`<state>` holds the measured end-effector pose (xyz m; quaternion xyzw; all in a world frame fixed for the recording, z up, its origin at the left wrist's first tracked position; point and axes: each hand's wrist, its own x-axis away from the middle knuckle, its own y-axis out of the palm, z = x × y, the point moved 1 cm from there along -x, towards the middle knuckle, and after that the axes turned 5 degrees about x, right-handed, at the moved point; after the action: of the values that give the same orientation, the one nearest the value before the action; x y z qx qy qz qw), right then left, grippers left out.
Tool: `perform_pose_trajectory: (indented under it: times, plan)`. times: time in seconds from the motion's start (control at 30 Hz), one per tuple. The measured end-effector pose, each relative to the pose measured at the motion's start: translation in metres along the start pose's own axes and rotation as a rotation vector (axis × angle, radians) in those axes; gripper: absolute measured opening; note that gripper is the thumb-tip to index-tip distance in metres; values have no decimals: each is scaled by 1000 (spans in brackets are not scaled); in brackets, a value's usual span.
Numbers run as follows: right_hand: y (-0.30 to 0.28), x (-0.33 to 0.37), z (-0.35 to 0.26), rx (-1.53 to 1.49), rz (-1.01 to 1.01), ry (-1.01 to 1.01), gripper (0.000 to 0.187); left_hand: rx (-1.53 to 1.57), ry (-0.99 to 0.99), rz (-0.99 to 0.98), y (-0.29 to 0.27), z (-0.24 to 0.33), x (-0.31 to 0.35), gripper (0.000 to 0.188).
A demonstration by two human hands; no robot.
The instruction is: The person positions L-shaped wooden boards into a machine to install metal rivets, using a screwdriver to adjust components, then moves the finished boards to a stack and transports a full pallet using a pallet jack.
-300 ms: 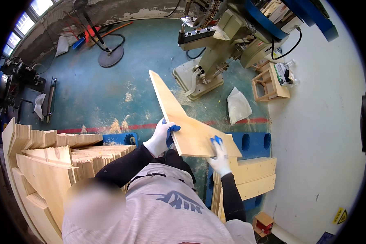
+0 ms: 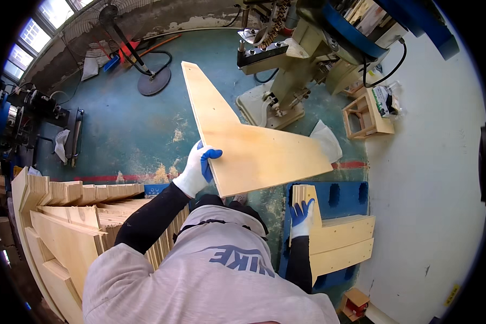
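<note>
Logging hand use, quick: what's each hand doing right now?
Left hand: closed on the angled wooden board.
Right hand: open, at the stacked boards; whether it touches them can't be told.

Workshop with machine (image 2: 302,60) and stacked plywood (image 2: 343,233)

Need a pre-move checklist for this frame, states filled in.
1. Left hand gripping the angled plywood panel: ok, at its left edge.
2. Right hand supporting that panel too: not ok, it is apart from it, at the right-hand stack.
3. Right hand's hold on the stack: cannot tell, fingers spread, contact unclear.
4. Panel clear of the grey-green machine: cannot tell, they overlap in view.
5. Floor free of litter: not ok, sawdust and a white bag lie there.
</note>
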<state>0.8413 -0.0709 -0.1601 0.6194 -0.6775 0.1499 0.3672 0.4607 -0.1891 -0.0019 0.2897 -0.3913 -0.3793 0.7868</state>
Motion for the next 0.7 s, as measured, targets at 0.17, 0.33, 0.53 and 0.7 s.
perform_pose_trajectory:
  times: [0.17, 0.33, 0.53, 0.7]
  plan:
    - [104, -45, -19, -468, -270, 81, 88, 12, -10, -55, -19, 37, -5, 61]
    - [149, -84, -17, -223, -320, -95, 49, -17, -220, -20, -56, 76, -53, 61]
    - [135, -18, 4, -206, 3, -197, 43, -805, -245, 244, -117, 90, -130, 14]
    - [159, 69, -17, -224, -35, -264, 43, -737, -71, 6, -93, 106, -126, 32]
